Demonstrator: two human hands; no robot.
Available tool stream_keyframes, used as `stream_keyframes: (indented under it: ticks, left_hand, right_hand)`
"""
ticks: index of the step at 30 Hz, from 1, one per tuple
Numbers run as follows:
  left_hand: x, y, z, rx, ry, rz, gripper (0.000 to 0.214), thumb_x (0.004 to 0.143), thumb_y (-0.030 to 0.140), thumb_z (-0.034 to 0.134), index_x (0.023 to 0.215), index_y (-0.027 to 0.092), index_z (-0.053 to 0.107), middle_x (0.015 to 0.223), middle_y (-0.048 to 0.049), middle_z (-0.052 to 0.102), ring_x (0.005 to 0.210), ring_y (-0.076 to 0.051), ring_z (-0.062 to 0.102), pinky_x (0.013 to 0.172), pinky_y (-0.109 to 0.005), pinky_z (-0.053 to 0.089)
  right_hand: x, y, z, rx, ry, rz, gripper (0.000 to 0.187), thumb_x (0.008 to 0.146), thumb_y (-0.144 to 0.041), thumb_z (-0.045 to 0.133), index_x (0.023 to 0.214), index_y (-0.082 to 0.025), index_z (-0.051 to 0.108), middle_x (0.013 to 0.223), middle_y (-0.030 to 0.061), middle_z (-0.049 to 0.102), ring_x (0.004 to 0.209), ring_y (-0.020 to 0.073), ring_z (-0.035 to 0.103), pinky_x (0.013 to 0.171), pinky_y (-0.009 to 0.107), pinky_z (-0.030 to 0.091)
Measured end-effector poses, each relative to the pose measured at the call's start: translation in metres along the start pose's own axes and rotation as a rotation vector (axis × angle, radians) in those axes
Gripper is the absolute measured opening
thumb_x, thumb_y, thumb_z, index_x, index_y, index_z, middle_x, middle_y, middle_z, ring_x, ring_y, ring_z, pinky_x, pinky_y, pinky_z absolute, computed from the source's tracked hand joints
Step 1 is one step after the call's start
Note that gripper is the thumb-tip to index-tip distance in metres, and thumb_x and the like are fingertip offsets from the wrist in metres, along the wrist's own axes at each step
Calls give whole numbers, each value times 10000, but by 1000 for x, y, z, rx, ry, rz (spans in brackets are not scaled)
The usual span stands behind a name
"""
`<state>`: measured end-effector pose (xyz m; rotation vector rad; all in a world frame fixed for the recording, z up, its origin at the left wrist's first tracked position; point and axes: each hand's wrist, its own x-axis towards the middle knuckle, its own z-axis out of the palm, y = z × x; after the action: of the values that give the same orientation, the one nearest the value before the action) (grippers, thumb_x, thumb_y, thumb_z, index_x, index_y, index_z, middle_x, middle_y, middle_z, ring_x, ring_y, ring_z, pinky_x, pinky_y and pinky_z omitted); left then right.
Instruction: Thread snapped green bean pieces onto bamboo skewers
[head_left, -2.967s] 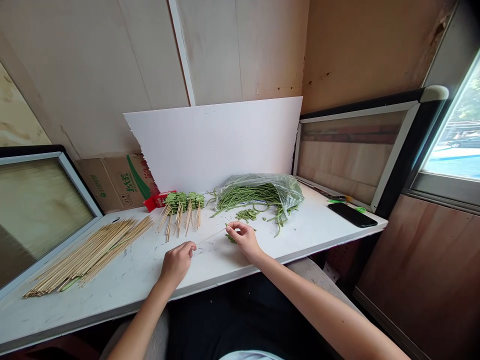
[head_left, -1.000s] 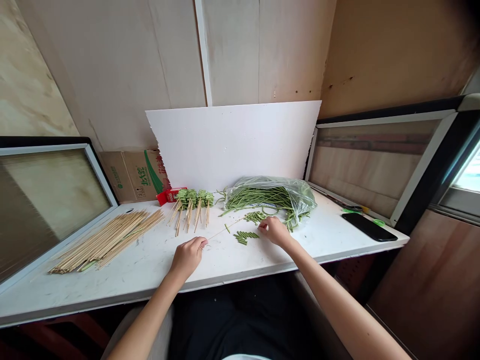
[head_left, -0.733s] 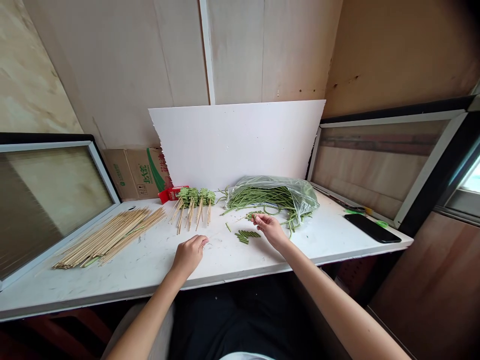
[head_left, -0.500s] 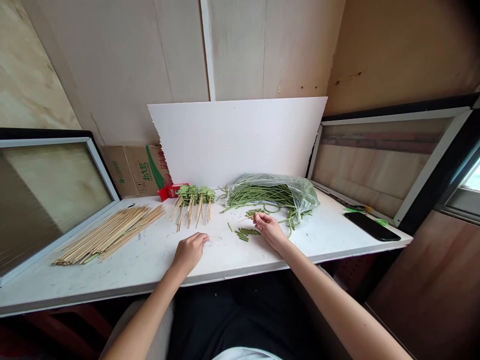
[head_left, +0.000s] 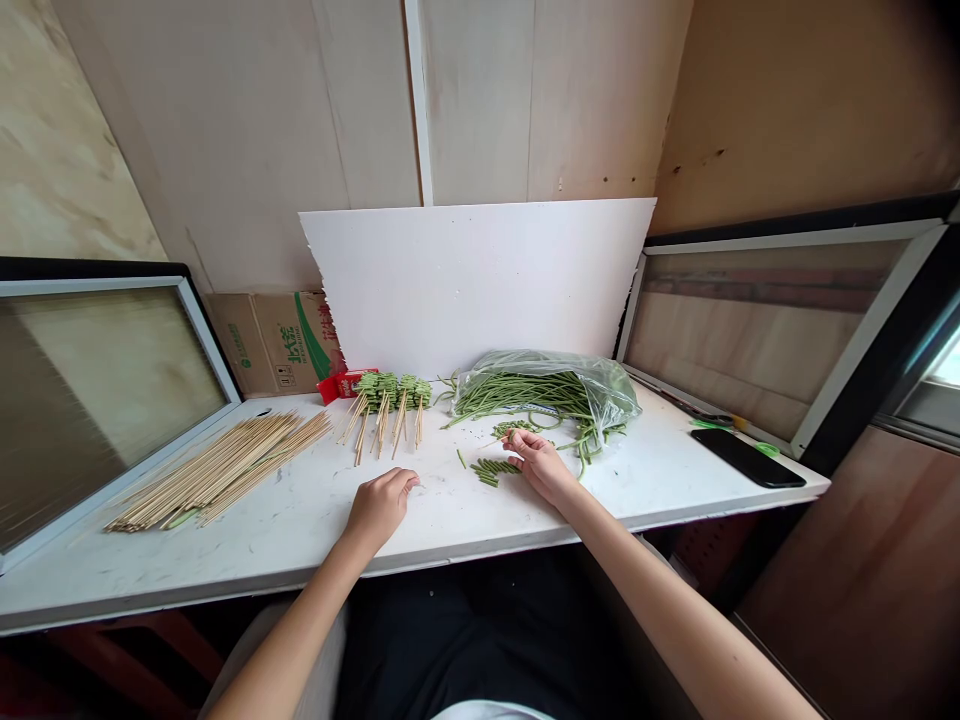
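My left hand (head_left: 381, 508) rests on the white table (head_left: 285, 540), fingers pinched on the near end of a thin bamboo skewer (head_left: 439, 472) that points away to the right. One cut green bean piece (head_left: 460, 458) sits on that skewer. My right hand (head_left: 537, 463) is closed in a pinch on a small bean piece at the edge of a loose heap of cut pieces (head_left: 511, 429). A short row of cut bean pieces (head_left: 495, 468) lies just left of that hand.
A clear bag of long green beans (head_left: 547, 389) lies behind my right hand. Several finished bean skewers (head_left: 386, 400) and a pile of bare bamboo skewers (head_left: 217, 470) lie to the left. A black phone (head_left: 748, 457) and green scissors (head_left: 712, 422) are at the right. A white board (head_left: 480, 285) leans against the wall.
My right hand left the skewer tip, where it was threading a piece, and reached right and back to the cut bean heap, pinching a piece. My left hand kept hold of the skewer.
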<state>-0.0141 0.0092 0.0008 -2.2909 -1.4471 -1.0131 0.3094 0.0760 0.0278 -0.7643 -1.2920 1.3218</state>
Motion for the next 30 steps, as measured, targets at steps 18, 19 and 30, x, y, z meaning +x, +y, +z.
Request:
stream_keyframes:
  ticks: [18, 19, 30]
  left_hand:
    - [1, 3, -4, 24, 4, 8, 254, 988, 165, 492, 948, 227, 735, 905, -27, 790, 736, -175, 715, 624, -248, 484]
    - [1, 3, -4, 24, 4, 7, 254, 988, 165, 493, 948, 227, 736, 906, -27, 790, 735, -175, 715, 624, -249, 483]
    - [0, 0, -1, 25, 5, 4, 248, 982, 150, 499, 968, 226, 735, 923, -17, 795, 756, -178, 726, 638, -259, 483]
  right_hand:
    - [1, -1, 1, -56, -5, -20, 483, 768, -679, 746, 835, -220, 611, 1019, 75, 656, 910, 200, 591, 725, 280, 469]
    - [1, -1, 1, -57, -3, -23, 481, 770, -679, 745, 836, -221, 614, 1017, 74, 658, 910, 200, 593, 727, 282, 469]
    - [0, -2, 2, 69, 6, 6, 385, 769, -553, 814, 866, -217, 654, 971, 47, 630, 858, 165, 556, 722, 256, 453]
